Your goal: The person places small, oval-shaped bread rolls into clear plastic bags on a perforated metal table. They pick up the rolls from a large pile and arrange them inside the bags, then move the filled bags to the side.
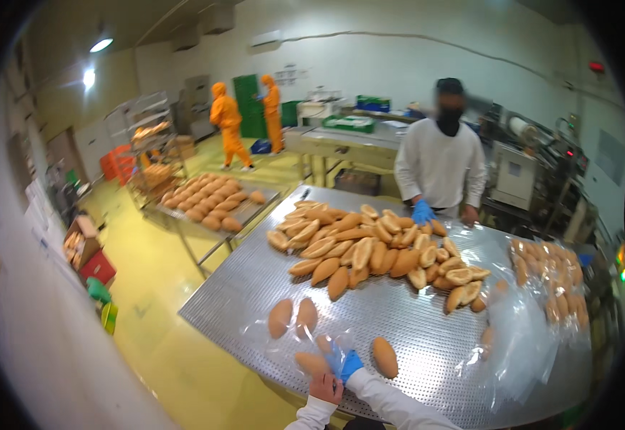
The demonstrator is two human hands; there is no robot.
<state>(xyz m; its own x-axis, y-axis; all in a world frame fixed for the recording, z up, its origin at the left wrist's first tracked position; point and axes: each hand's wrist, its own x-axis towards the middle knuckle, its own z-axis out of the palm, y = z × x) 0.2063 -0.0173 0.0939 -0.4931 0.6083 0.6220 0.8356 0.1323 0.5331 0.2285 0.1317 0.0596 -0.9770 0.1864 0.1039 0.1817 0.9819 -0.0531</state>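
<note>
My left hand (pixel 326 388), bare, has its fingers closed on the edge of a clear plastic bag (pixel 269 334) at the near side of the metal table. My right hand (pixel 349 365), in a blue glove, reaches into the bag's mouth beside a bread roll (pixel 324 344); its fingers are partly hidden by plastic, so its grip is unclear. Another roll (pixel 312 364) lies by my left hand. Two rolls (pixel 280 318) lie at the bag's far end. A single roll (pixel 385 357) rests to the right of my gloved hand.
A pile of rolls, many cut open (pixel 363 252), covers the far half of the perforated metal table (pixel 237 301). Empty plastic bags (pixel 522 333) and bagged rolls (pixel 554 279) lie at right. A co-worker (pixel 441 156) stands opposite. A tray of rolls (pixel 210 201) stands on a rack at left.
</note>
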